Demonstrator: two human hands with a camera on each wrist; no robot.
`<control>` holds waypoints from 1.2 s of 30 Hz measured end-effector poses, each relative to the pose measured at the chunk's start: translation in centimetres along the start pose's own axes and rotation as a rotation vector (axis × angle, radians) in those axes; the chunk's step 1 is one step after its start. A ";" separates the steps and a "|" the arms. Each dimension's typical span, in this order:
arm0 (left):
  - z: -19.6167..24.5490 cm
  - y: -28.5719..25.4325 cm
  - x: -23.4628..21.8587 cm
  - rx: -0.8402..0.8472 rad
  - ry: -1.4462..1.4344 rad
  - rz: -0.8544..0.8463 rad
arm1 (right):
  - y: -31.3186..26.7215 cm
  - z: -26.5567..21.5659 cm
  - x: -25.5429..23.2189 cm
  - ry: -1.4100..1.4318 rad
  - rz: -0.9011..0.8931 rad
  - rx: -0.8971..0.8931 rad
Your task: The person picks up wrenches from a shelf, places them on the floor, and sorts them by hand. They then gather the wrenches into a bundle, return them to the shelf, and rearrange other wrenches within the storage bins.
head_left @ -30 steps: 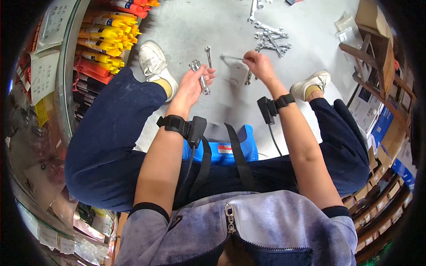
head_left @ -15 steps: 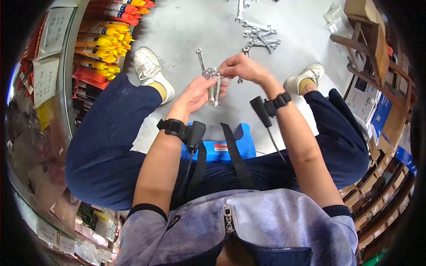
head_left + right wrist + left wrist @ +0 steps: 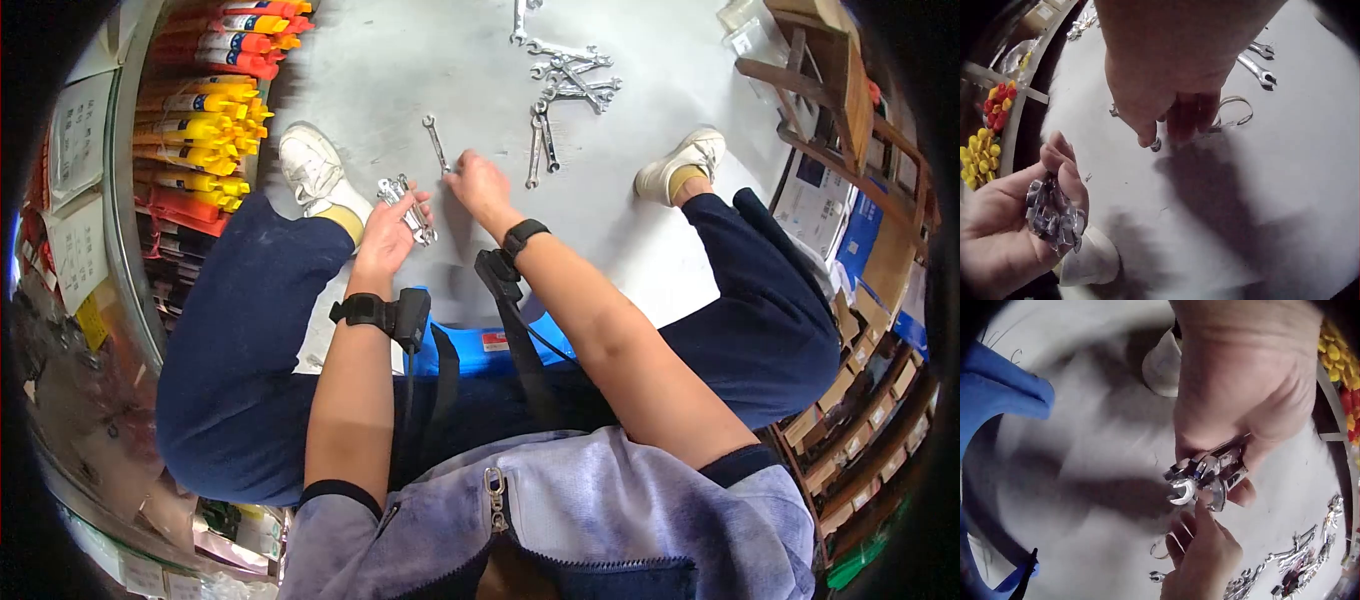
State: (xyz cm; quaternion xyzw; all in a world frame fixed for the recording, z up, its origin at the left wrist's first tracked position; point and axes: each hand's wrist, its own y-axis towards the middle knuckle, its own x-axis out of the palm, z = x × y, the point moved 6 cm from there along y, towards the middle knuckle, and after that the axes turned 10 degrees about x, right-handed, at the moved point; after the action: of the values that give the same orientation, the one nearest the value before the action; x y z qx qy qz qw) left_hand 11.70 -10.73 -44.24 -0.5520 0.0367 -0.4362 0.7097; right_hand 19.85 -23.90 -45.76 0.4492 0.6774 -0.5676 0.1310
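Fingers curled, the left hand [image 3: 388, 238] grips a wrench bunch [image 3: 391, 189]; the right hand [image 3: 484, 190] reaches the lone wrench [image 3: 437, 143]'s near end, pinch unclear. That wrench points toward eleven o'clock; loose wrenches [image 3: 575, 75] lie on the floor [image 3: 380, 80] at one.

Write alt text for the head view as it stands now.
Seated over a grey floor, a person grips a bundle of wrenches in the left hand while the right hand is at the near end of a single wrench. More wrenches lie farther out.
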 end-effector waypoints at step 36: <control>0.8 -0.6 5.7 0.049 0.388 -0.215 | -6.2 -2.9 -11.0 -0.253 -0.285 -0.726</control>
State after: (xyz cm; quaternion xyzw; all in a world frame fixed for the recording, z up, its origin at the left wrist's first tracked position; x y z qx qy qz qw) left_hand 15.26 -13.94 -40.96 -0.4409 0.1030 -0.6083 0.6519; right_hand 22.29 -26.08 -33.26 0.2021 0.8677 -0.3547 0.2836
